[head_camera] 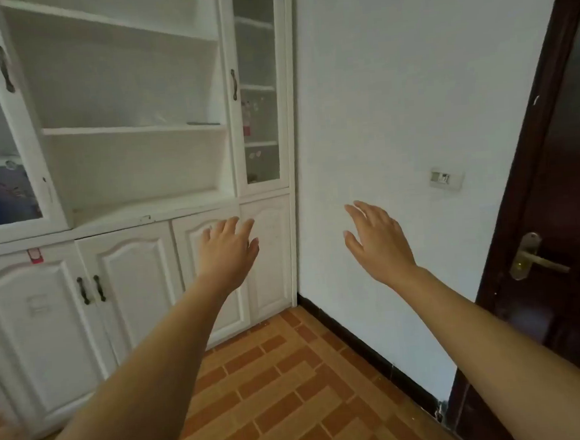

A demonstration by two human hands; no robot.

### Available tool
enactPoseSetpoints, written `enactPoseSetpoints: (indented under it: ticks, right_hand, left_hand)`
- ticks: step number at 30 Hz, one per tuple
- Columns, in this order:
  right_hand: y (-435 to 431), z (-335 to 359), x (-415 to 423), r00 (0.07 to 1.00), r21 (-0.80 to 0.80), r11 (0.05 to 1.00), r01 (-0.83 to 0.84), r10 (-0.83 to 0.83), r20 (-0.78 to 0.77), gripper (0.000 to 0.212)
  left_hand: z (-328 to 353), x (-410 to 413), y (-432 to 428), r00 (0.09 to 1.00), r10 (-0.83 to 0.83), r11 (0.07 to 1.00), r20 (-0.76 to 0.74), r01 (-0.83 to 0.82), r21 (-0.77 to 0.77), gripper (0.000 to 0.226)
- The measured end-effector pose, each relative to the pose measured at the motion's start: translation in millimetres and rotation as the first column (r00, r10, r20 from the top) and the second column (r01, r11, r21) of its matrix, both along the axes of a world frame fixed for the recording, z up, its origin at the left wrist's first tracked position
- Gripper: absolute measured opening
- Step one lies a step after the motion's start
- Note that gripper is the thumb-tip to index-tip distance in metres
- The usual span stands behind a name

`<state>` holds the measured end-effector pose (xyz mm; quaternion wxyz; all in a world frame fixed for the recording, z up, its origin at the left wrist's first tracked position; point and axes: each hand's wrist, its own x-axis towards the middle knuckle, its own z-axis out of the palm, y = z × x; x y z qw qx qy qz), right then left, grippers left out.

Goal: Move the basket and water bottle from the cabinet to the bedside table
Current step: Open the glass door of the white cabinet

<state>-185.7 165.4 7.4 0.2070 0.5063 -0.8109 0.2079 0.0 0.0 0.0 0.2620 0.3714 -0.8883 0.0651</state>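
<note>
Both arms out. Left hand (227, 255) hovers before the lower doors of the white cabinet (124, 176), right hand (378, 244) before the wall (410, 91). Fingers loosely spread, gripping nothing. Basket, water bottle: I cannot tell where.

both hands were held out with nothing in them, fingers loosely spread: the left hand (227, 250) in front of the white cabinet's (133, 162) lower doors, the right hand (377, 239) before the white wall (410, 91). a dark door (555, 201) stood right of the right hand, and brick-patterned floor (293, 391) lay below both.
</note>
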Motion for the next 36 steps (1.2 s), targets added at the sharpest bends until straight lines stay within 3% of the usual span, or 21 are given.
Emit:
enactPoseSetpoints:
  ticks: [11,21,29,36]
  right_hand:
    - [8.0,-72.8,3.8,1.000,-0.007,1.000,0.009,-0.009,0.020,0.047]
    - [27.4,-153.2,25.5,0.990,0.054,0.999,-0.002,-0.005,0.138,0.044]
    - [41.0,-188.0,32.8,0.989,0.141,0.989,-0.050,0.029,0.144,0.055]
    - [38.2,-202.3,10.3,0.986,0.193,0.977,-0.085,0.054,0.161,0.049]
  left_hand:
    - [-67.9,13.9,10.8,1.000,-0.006,0.999,0.027,0.007,-0.043,0.048]
    - [-153.9,41.1,37.6,0.993,0.018,0.987,0.114,-0.036,0.154,0.048]
    - [-187.1,50.4,43.6,0.983,0.022,0.982,0.181,-0.055,0.179,0.047]
    - [-200.8,37.9,41.1,0.986,0.034,0.972,0.163,-0.070,0.226,0.045]
